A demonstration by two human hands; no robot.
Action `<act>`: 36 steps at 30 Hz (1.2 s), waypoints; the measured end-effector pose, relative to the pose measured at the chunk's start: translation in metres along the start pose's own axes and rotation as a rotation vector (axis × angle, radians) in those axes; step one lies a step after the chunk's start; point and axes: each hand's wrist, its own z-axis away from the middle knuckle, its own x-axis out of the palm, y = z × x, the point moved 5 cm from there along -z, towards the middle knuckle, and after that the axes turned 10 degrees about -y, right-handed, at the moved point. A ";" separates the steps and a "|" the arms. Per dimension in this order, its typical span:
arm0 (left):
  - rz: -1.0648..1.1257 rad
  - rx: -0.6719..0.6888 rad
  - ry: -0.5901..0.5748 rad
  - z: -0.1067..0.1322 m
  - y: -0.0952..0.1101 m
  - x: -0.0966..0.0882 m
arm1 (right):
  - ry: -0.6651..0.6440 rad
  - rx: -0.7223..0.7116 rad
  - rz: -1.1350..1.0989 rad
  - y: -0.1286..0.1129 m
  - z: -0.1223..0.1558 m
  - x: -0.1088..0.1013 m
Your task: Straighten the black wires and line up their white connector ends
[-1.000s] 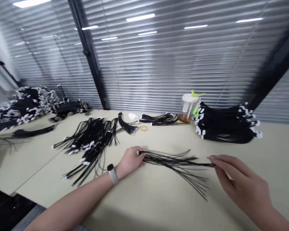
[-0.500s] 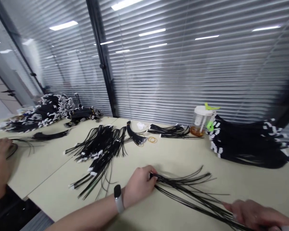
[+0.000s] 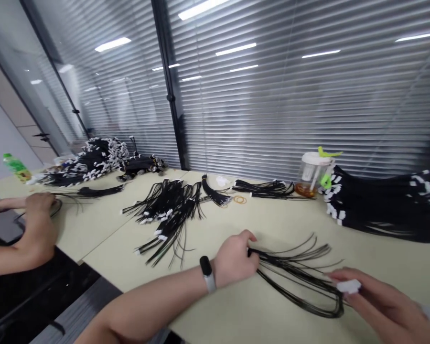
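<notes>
My left hand [image 3: 234, 258], with a white band on the wrist, is closed on one end of a bundle of thin black cables [image 3: 294, 272] lying on the cream table [image 3: 236, 306]. My right hand [image 3: 376, 301] pinches the far ends of the same cables together with a small white piece [image 3: 348, 285]. Between the two hands the cables bow into a loop.
A loose heap of black cables with white connectors [image 3: 170, 205] lies left of centre. A stacked pile of cables [image 3: 383, 205], a lidded clear cup [image 3: 310, 174] and rubber bands [image 3: 240, 199] sit at the back. Another person's hands [image 3: 36, 220] work at the left table.
My right hand has brought the cable ends back toward the left, bending the bundle into a loop. The view has swung left, and another person's hands have come into sight.
</notes>
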 end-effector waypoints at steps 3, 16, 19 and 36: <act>-0.077 0.054 0.056 0.003 0.005 -0.001 | -0.027 0.032 0.053 -0.009 -0.004 0.007; 0.019 0.185 0.146 0.004 0.012 -0.007 | -0.011 0.172 0.129 -0.049 -0.056 0.053; 0.072 0.190 0.150 0.005 0.013 -0.006 | -0.047 0.169 0.162 -0.048 -0.071 0.066; 0.720 0.058 -0.210 0.012 0.006 0.021 | 0.039 0.136 0.589 -0.031 -0.026 0.034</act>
